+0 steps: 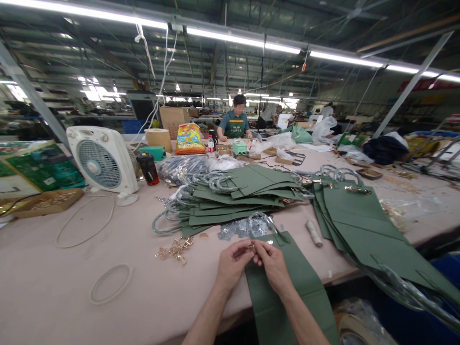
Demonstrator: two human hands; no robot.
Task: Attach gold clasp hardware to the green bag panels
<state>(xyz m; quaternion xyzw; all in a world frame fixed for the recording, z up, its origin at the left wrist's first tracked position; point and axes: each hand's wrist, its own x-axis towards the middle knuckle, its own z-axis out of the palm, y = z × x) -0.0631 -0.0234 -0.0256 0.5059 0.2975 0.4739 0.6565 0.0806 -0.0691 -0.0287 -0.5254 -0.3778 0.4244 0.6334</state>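
Observation:
My left hand (232, 263) and my right hand (272, 265) meet at the table's near edge, fingers pinched together on a small gold metal fitting (252, 247). Under them lies a green bag piece (287, 287) that hangs over the edge. Its plastic-wrapped handle (259, 222) curls just beyond my fingers. A small heap of gold fittings (176, 249) lies left of my left hand.
A stack of green bag pieces (244, 194) sits mid-table, another pile (359, 220) to the right. A white fan (102, 160), a black-red bottle (148, 168), a cardboard tray (43, 201) and white cord loops (109, 282) lie left. A person in a green apron (235, 124) works at the far end.

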